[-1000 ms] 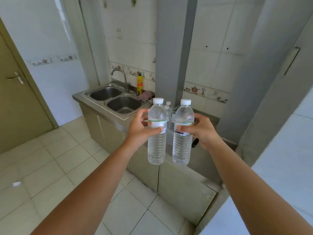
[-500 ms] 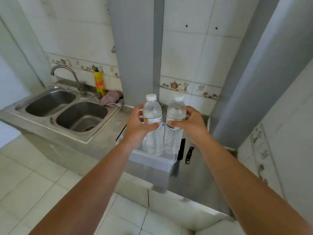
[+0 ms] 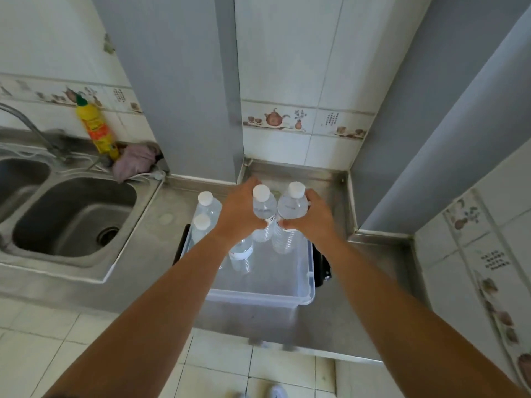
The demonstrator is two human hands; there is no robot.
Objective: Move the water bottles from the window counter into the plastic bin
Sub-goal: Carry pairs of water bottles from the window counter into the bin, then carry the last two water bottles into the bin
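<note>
Clear plastic is what most of this shot comes down to: in the head view, two water bottles are being held upright side by side over a see-through plastic bin (image 3: 260,294) that's parked on a stainless steel counter (image 3: 359,305). The left hand (image 3: 240,212) is wrapped around the left bottle (image 3: 263,214), fingers curled tight on its shoulder, and the right hand (image 3: 311,218) is clamped the same way on the right bottle (image 3: 290,208), so both are gripped just under their white caps. The two bottles are touching or nearly so, with their lower ends dipped inside the bin's rim toward its back half. Two more capped bottles (image 3: 207,206) can be seen standing at the bin's back left corner, and another one (image 3: 241,251) is partly hidden beneath the left wrist. Off to the left, a steel sink (image 3: 74,222) is set into the counter, with a yellow detergent bottle (image 3: 97,129) and a pinkish rag (image 3: 135,162) behind it against the tiled wall.
</note>
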